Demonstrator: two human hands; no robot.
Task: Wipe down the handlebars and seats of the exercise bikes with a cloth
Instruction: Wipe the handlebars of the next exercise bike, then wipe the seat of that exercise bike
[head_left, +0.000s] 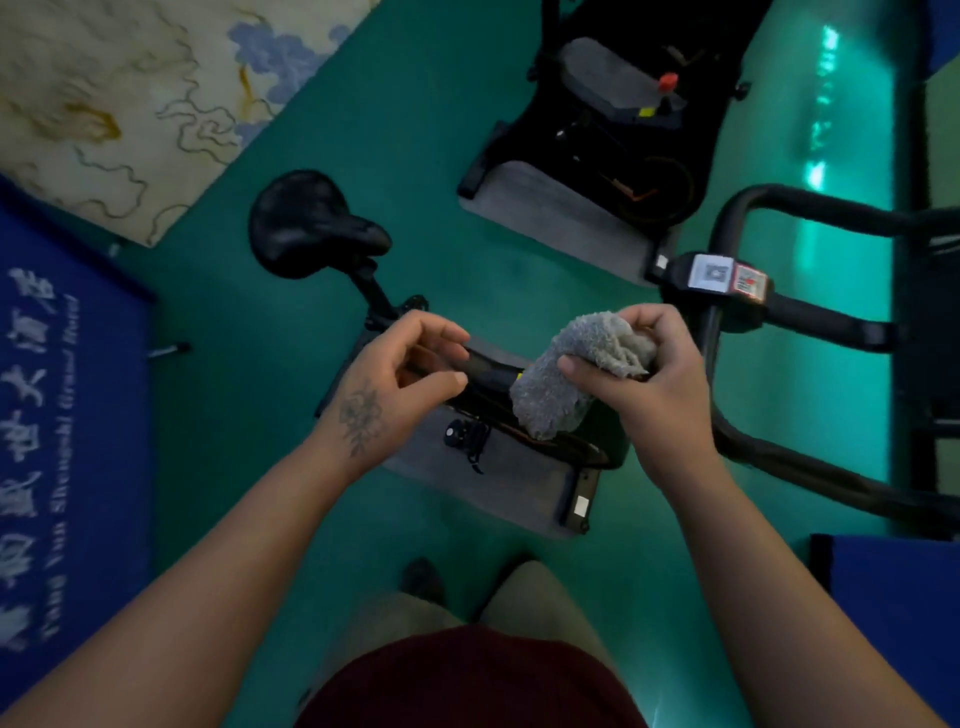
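The room is dim and looks very green. A bright streak of light shines off the floor at the upper right. The picture is soft and a bit blurry, most at the edges, where the white words on the blue mat smear. Straight lines bend near the sides.

Green floor, patterned rug, blue mat.
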